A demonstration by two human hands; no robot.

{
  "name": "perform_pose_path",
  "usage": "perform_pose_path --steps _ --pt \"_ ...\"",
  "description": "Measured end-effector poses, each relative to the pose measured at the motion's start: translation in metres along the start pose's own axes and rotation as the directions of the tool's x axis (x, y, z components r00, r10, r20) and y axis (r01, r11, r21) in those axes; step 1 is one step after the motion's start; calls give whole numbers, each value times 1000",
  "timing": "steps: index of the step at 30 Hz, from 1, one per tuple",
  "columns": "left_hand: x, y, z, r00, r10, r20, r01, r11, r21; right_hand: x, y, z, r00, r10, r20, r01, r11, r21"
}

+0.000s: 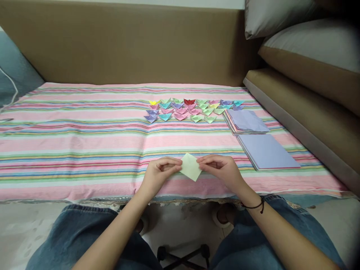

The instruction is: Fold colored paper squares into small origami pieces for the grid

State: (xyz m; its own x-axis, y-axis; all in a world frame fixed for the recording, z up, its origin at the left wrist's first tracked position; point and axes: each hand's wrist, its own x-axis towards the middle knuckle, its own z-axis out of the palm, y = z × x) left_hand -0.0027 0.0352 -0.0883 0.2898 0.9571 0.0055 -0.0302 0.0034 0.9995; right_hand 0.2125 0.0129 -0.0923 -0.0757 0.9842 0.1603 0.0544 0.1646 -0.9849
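A small pale green folded paper point(191, 167) is held up between both hands, one corner pointing up and one down. My left hand point(164, 171) pinches its left corner between thumb and fingers. On the opposite side, my right hand point(218, 168) grips the right corner in the same way. Beyond them, several folded paper boats point(180, 116) in many colours stand in rows on the striped cloth point(107, 142). Two stacks of square paper lie to the right, the nearer one point(267, 152) with a lilac sheet on top and the farther one point(249, 122) looser.
A brown padded panel point(135, 45) rises behind the cloth. Brown and grey cushions point(306, 90) are piled along the right side. A white cable point(14, 90) hangs at the far left. Below the front edge are my knees and a dark chair base point(184, 258).
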Motion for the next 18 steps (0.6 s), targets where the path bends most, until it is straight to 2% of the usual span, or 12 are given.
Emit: perform_pose_path --steps 3,6,8,12,14,18 --pt "2 -13 0 1000 4 -2 -4 999 38 1 11 2 1000 -10 -26 8 997 -75" --pt "3 -22 1 998 58 -36 -50 977 206 1 17 4 999 -44 -21 38 972 -231" --pt "3 -23 3 992 121 -40 -101 939 328 1 17 4 996 -84 10 82 929 -362" --pt "2 -22 5 975 223 0 -187 819 542 1 15 3 980 -177 89 195 785 -589" --pt "2 -24 5 973 233 3 -188 778 600 2 16 2 979 -177 97 199 757 -622" --pt "1 -27 5 973 232 -12 -173 758 629 4 18 1 981 -166 101 193 776 -601"
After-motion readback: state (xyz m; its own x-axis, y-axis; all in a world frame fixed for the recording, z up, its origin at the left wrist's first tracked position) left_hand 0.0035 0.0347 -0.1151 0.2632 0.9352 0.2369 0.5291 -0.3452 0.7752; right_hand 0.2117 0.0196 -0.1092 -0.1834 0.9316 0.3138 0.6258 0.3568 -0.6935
